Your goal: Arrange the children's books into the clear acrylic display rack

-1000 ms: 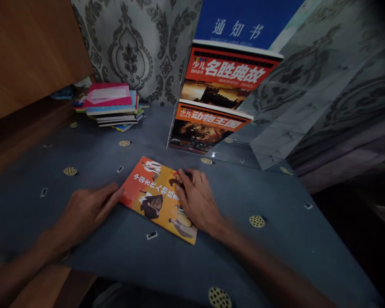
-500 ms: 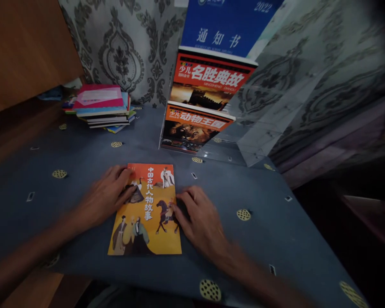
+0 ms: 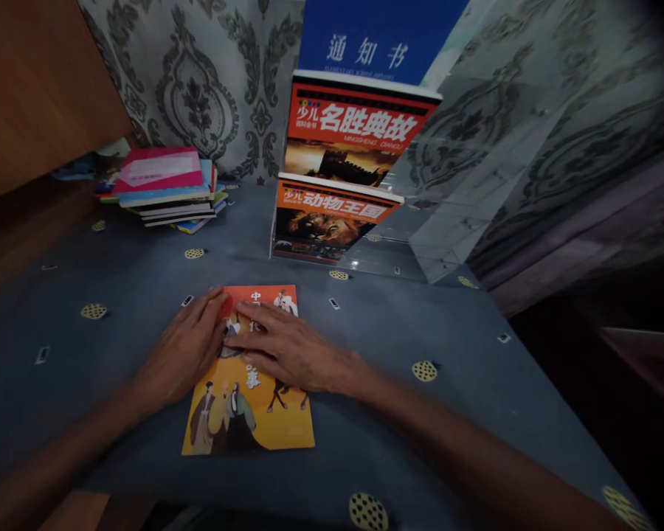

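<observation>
A closed book (image 3: 288, 431) with an orange and yellow cover, white Chinese lettering and painted figures lies flat on the table. My left hand (image 3: 191, 346) rests along its upper left edge, fingertips near the top corner. Across the upper middle of the cover stretches my right hand (image 3: 288, 343), fingers spread and pointing left; it hides part of the title and most of the painted horse. Neither hand grips the book.
Behind the book, a clear acrylic rack (image 3: 448, 243) holds a lion-cover book (image 3: 332, 221), a red-topped book (image 3: 359, 129) and a blue booklet (image 3: 376, 40). A book stack (image 3: 166, 181) sits back left on the patterned tablecloth (image 3: 144, 287), near a wooden panel (image 3: 44, 88).
My right hand has moved left from the book's right edge onto the middle of its cover. My left hand stays at the left edge. The view has shifted slightly.
</observation>
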A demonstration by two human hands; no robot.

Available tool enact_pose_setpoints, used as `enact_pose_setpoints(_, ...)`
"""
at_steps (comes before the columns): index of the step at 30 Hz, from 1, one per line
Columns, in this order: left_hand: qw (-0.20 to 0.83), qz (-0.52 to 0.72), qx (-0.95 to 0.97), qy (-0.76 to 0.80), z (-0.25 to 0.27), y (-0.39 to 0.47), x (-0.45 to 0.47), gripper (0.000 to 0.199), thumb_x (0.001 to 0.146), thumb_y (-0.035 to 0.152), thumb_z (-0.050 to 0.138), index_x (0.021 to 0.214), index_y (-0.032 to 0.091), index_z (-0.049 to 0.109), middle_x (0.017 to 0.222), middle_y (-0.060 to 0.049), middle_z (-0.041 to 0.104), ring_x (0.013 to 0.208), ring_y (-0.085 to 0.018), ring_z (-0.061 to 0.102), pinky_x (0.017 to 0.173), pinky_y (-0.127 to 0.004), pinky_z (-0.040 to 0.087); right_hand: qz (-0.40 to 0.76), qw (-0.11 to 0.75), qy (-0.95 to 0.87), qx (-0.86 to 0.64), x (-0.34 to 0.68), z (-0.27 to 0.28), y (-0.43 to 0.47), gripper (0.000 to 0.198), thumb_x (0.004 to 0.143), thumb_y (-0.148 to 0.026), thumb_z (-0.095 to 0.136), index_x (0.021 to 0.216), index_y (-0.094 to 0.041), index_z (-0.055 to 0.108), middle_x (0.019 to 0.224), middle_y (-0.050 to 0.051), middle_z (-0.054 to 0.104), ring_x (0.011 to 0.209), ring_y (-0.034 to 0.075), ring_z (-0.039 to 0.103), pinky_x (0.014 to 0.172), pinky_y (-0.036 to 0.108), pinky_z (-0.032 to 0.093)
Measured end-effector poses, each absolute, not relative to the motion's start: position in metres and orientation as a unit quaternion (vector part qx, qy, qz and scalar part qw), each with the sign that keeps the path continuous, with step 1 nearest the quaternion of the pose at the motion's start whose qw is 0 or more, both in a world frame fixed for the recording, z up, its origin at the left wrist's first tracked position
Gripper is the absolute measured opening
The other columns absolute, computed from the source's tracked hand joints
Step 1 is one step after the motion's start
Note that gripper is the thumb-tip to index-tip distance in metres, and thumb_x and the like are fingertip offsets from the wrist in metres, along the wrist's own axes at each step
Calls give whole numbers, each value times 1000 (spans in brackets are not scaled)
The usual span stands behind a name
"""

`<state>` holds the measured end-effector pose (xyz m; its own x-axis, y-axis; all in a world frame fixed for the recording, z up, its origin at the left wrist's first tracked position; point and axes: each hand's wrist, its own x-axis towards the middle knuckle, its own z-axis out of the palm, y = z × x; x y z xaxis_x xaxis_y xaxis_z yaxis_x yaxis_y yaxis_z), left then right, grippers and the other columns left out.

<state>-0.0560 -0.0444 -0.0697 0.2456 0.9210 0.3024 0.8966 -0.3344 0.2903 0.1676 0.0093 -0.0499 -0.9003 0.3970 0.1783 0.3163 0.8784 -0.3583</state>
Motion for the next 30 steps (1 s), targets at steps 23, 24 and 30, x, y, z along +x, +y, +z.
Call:
enact_pose_setpoints(23,90,149,825,537,-68,7,-64,56,105,40,27,151,12,42,162,-17,39,153,-27,31,123,-55,28,182,266,-878,-354,172,-80,46,43,98,-14,41,137,-19,58,153,14,53,144,21,47,122,54,32)
enact_pose_setpoints(24,77,135,835,528,-67,4,-64,56,105,42,28,152,13,42,162,-16,40,153,-28,29,123,-56,27,181,267,-878,-353,171,-81,46,42,98,-14,41,137,-18,59,152,14,53,144,21,47,122,53,32)
enact_pose_setpoints(30,29,114,887,448,-66,-27,-53,58,107,46,31,158,20,32,163,-13,38,153,-25,32,125,-52,24,191,296,-873,-339,174,-86,50,40,102,-18,38,136,-18,58,150,14,55,143,19,48,122,52,33)
